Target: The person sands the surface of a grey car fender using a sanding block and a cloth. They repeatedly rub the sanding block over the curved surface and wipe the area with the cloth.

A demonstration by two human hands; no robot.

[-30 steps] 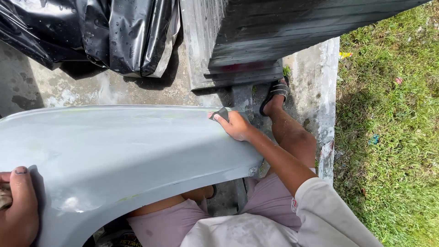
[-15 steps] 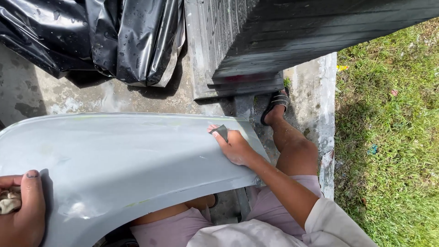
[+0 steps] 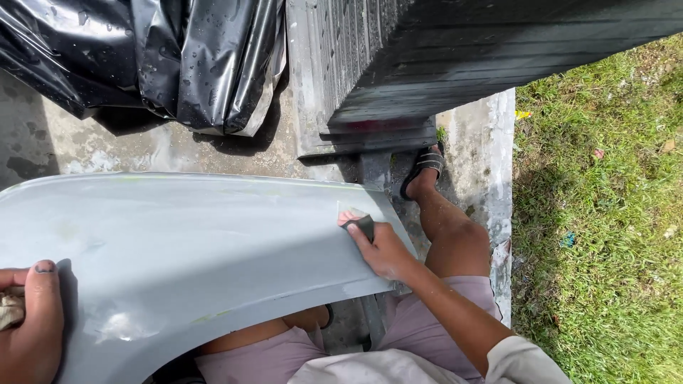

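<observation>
A large grey curved body panel point(image 3: 185, 249) lies across my lap. My right hand point(image 3: 380, 245) presses a small dark sanding pad point(image 3: 361, 225) flat against the panel near its right end. My left hand point(image 3: 28, 327) grips the panel's left edge at the lower left corner of the view, thumb on top, with a bit of pale cloth point(image 3: 10, 310) tucked under the fingers. My legs in pink shorts show beneath the panel, one foot in a black sandal point(image 3: 424, 169).
Black plastic sheeting point(image 3: 156, 57) is bundled on the wet concrete floor point(image 3: 78, 146) ahead. A dark ribbed gate or wall point(image 3: 455, 64) stands at the upper right. Grass point(image 3: 605, 213) lies beyond the concrete edge on the right.
My right hand with the pad has slid down and toward me along the panel's right end. The left hand keeps its grip on the left edge.
</observation>
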